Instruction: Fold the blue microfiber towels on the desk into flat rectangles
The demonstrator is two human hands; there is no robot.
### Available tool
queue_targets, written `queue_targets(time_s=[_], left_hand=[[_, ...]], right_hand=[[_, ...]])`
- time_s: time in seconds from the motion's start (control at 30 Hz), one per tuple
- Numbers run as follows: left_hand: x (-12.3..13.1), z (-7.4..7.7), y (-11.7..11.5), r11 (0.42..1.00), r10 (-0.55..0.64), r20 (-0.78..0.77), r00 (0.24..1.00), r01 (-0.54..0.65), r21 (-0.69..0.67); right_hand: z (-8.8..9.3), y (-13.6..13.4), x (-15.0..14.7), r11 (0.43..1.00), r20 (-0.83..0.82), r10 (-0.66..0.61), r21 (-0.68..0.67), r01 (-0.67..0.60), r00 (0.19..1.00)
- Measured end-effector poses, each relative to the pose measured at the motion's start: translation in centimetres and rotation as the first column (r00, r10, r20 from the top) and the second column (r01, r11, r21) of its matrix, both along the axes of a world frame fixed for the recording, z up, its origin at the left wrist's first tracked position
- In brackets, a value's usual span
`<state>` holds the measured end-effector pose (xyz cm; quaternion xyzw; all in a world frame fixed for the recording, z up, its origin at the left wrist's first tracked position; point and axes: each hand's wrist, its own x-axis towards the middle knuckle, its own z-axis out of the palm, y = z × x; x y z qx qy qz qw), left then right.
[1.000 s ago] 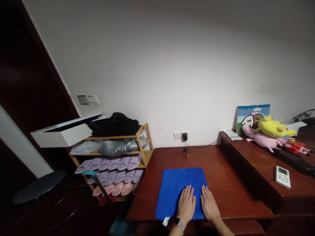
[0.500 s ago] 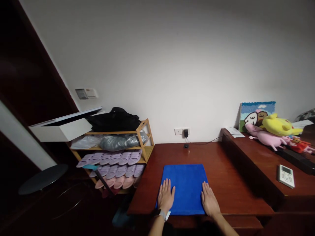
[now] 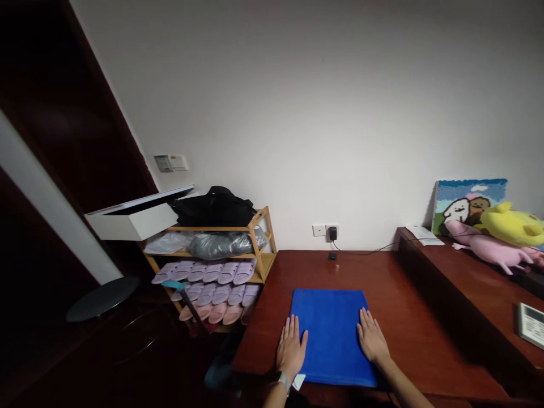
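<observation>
A folded blue cloth [image 3: 331, 334], towel-like and nearly square, lies flat on the brown table [image 3: 255, 351] with a white tag [image 3: 298, 381] poking out at its near left corner. My left hand [image 3: 291, 345] rests flat on the cloth's left edge, fingers stretched forward and thumb apart. On the opposite side, my right hand [image 3: 373, 335] lies flat along the right edge, its fingers also extended. Neither hand grips anything. A watch-like band [image 3: 284, 381] circles my left wrist.
Left stands a wooden rack [image 3: 266, 255] with purple slippers [image 3: 212, 272], a black bag [image 3: 215, 207] and a white box [image 3: 136, 222]. A raised ledge [image 3: 471, 277] on the right holds plush toys [image 3: 488, 243] and a calculator-like device [image 3: 531, 324]. A charger [image 3: 332, 233] is plugged into the wall.
The view has turned left, so the scene sits further right in the picture. Both hands stay flat at the cloth's side edges, and the cloth looks unchanged.
</observation>
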<state>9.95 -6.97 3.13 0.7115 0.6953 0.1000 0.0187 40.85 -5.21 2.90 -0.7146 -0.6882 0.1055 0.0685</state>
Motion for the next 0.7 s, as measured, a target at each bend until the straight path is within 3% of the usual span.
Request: queue_targets(time_s=[0.1, 0.2, 0.3, 0.4, 0.5, 0.6, 0.7], left_hand=[[-0.1, 0.9, 0.3, 0.998, 0.020, 0.007, 1.000, -0.020, -0.056], [2.3, 2.0, 1.2, 0.999, 0.027, 0.035, 0.999, -0.026, -0.018], [8.0, 2.5, 2.2, 0.989, -0.148, 0.129, 0.981, 0.148, 0.007], [14.6, 1.6, 3.0, 0.927, -0.368, 0.193, 0.910, 0.374, 0.004], [18.0, 0.3, 3.3, 0.887, -0.456, 0.188, 0.870, 0.461, 0.020], [16.4, -0.3, 3.7, 0.902, -0.429, 0.163, 0.888, 0.429, 0.037], [10.8, -0.2, 4.3, 0.957, -0.288, 0.106, 0.952, 0.288, 0.012]], right_hand=[[-1.1, 0.3, 0.1, 1.000, -0.013, 0.010, 0.006, -0.010, 1.000], [-1.8, 0.4, 0.2, 1.000, -0.031, 0.015, 0.021, -0.014, 0.999], [-1.8, 0.5, 0.3, 1.000, -0.045, 0.010, 0.022, -0.009, 0.999], [-1.8, 0.5, 0.5, 1.000, -0.037, 0.025, 0.011, -0.025, 0.999], [-2.0, 0.5, 0.7, 0.999, -0.020, 0.053, 0.008, -0.052, 0.998], [-2.1, 0.5, 0.8, 0.999, -0.012, 0.048, 0.016, -0.047, 0.999], [-2.0, 0.6, 0.6, 1.000, -0.011, 0.019, 0.024, -0.019, 1.000]])
